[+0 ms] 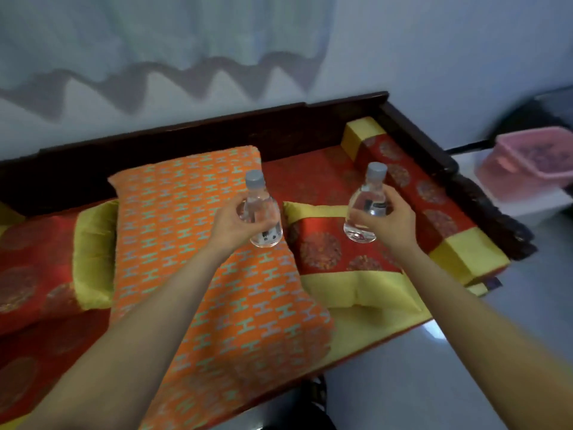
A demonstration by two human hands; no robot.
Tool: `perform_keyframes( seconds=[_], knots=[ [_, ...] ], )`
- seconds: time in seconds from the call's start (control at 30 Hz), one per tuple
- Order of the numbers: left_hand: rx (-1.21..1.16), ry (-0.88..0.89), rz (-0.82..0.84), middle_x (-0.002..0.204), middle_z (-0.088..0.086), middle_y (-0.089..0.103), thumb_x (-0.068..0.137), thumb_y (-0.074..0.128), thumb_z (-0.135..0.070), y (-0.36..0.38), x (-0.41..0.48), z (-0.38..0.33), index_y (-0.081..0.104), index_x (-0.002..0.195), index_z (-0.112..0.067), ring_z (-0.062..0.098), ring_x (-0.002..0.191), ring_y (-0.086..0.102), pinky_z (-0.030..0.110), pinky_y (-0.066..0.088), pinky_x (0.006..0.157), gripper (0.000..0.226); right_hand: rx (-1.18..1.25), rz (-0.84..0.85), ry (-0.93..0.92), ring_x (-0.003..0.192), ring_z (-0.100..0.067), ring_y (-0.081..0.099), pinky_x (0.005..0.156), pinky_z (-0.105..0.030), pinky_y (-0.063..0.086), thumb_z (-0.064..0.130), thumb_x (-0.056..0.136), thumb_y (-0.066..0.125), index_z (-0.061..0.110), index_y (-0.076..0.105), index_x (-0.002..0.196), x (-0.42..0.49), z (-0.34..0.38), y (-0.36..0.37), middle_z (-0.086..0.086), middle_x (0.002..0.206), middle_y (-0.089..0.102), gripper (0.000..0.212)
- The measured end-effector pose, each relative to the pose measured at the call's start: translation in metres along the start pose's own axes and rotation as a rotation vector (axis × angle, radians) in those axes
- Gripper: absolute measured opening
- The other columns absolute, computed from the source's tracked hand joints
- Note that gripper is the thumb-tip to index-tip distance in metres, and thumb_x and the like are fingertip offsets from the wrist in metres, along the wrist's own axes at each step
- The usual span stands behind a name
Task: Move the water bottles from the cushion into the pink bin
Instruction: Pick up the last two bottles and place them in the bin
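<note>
Two small clear water bottles with grey caps are held upright in the air. My left hand (231,226) grips the left bottle (263,217) above the right edge of the orange patterned cushion (198,268). My right hand (389,226) grips the right bottle (367,203) over the red and yellow seat cover (325,252). The pink bin (527,169) stands at the far right, beyond the sofa's armrest, blurred and with something dark inside.
A dark wooden sofa frame (434,150) with a carved armrest runs between the seat and the bin. A white surface (533,209) carries the bin. A red and yellow bolster (412,181) lies along the armrest. Pale floor (434,367) lies at the lower right.
</note>
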State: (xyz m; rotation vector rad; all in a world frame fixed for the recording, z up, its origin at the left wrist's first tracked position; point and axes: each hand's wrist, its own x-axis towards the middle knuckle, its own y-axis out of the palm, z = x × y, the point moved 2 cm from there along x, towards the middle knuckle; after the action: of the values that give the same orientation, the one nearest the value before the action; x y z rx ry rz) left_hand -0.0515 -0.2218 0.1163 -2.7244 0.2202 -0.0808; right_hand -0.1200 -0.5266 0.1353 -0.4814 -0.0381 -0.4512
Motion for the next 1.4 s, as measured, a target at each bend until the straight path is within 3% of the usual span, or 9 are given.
perform_keyframes(
  seconds=[0.1, 0.2, 0.27, 0.33, 0.47, 0.67, 0.93, 1.1, 1.4],
  knots=[
    [0.008, 0.043, 0.073, 0.098, -0.005, 0.069, 0.057, 0.088, -0.038, 0.059, 0.003, -0.043, 0.062, 0.109, -0.024, 0.003, 0.084, 0.063, 0.023, 0.051, 0.070, 0.059, -0.024, -0.135, 0.054, 0.085, 0.001, 0.065, 0.075, -0.022, 0.049, 0.041, 0.057, 0.083, 0.034, 0.064, 0.105, -0.006, -0.025, -0.075, 0.012, 0.097, 0.071, 0.053],
    [-0.003, 0.075, 0.157, 0.104, -0.002, 0.070, 0.052, 0.087, -0.041, 0.119, 0.012, -0.082, 0.062, 0.111, -0.022, 0.013, 0.095, 0.066, 0.041, 0.054, 0.086, 0.067, -0.052, -0.248, 0.085, 0.084, 0.011, 0.061, 0.072, -0.011, 0.045, 0.040, 0.059, 0.085, 0.034, 0.061, 0.099, -0.008, -0.051, -0.145, 0.021, 0.093, 0.067, 0.047],
    [0.020, 0.107, 0.188, 0.105, -0.005, 0.071, 0.052, 0.085, -0.044, 0.161, 0.018, -0.107, 0.062, 0.112, -0.026, 0.013, 0.097, 0.066, 0.043, 0.053, 0.090, 0.068, -0.063, -0.304, 0.089, 0.080, 0.015, 0.059, 0.067, -0.004, 0.042, 0.038, 0.060, 0.086, 0.038, 0.058, 0.100, -0.004, -0.070, -0.191, 0.025, 0.088, 0.063, 0.049],
    [0.039, 0.128, 0.199, 0.102, -0.010, 0.071, 0.053, 0.086, -0.045, 0.207, 0.022, -0.132, 0.062, 0.111, -0.029, 0.007, 0.094, 0.066, 0.040, 0.054, 0.088, 0.065, -0.069, -0.331, 0.114, 0.079, 0.007, 0.061, 0.069, -0.014, 0.046, 0.037, 0.059, 0.086, 0.036, 0.061, 0.103, 0.000, -0.090, -0.237, 0.018, 0.090, 0.066, 0.051],
    [0.032, 0.160, 0.255, 0.103, -0.009, 0.070, 0.057, 0.086, -0.041, 0.309, 0.030, -0.182, 0.061, 0.108, -0.030, 0.010, 0.094, 0.065, 0.039, 0.054, 0.086, 0.058, -0.097, -0.359, 0.137, 0.078, 0.010, 0.061, 0.063, -0.012, 0.043, 0.039, 0.055, 0.087, 0.039, 0.061, 0.103, 0.011, -0.132, -0.338, 0.023, 0.088, 0.064, 0.054],
    [0.005, 0.181, 0.315, 0.103, -0.007, 0.069, 0.055, 0.088, -0.041, 0.439, 0.035, -0.243, 0.061, 0.111, -0.026, 0.008, 0.093, 0.065, 0.031, 0.053, 0.083, 0.063, -0.138, -0.463, 0.200, 0.084, -0.010, 0.063, 0.074, -0.029, 0.050, 0.038, 0.055, 0.086, 0.034, 0.061, 0.106, 0.024, -0.182, -0.460, 0.010, 0.095, 0.068, 0.057],
    [0.004, 0.220, 0.357, 0.096, -0.012, 0.068, 0.052, 0.090, -0.038, 0.575, 0.071, -0.296, 0.062, 0.105, -0.029, 0.003, 0.088, 0.063, 0.020, 0.049, 0.071, 0.060, -0.144, -0.527, 0.249, 0.090, -0.011, 0.064, 0.079, -0.030, 0.052, 0.033, 0.060, 0.084, 0.030, 0.059, 0.113, 0.057, -0.231, -0.565, 0.008, 0.102, 0.066, 0.059],
    [0.026, 0.234, 0.379, 0.102, -0.003, 0.070, 0.052, 0.089, -0.037, 0.653, 0.111, -0.314, 0.063, 0.107, -0.025, 0.016, 0.096, 0.065, 0.040, 0.054, 0.087, 0.062, -0.145, -0.550, 0.274, 0.091, -0.009, 0.060, 0.078, -0.026, 0.048, 0.033, 0.059, 0.086, 0.031, 0.051, 0.118, 0.104, -0.276, -0.613, 0.010, 0.105, 0.060, 0.068],
    [0.005, 0.178, 0.386, 0.105, -0.005, 0.068, 0.057, 0.089, -0.027, 0.759, 0.191, -0.348, 0.059, 0.105, -0.028, 0.011, 0.095, 0.063, 0.027, 0.050, 0.079, 0.057, -0.118, -0.496, 0.355, 0.082, -0.003, 0.062, 0.071, -0.024, 0.049, 0.036, 0.050, 0.090, 0.036, 0.048, 0.096, 0.225, -0.344, -0.679, 0.016, 0.090, 0.062, 0.063]
  ],
)
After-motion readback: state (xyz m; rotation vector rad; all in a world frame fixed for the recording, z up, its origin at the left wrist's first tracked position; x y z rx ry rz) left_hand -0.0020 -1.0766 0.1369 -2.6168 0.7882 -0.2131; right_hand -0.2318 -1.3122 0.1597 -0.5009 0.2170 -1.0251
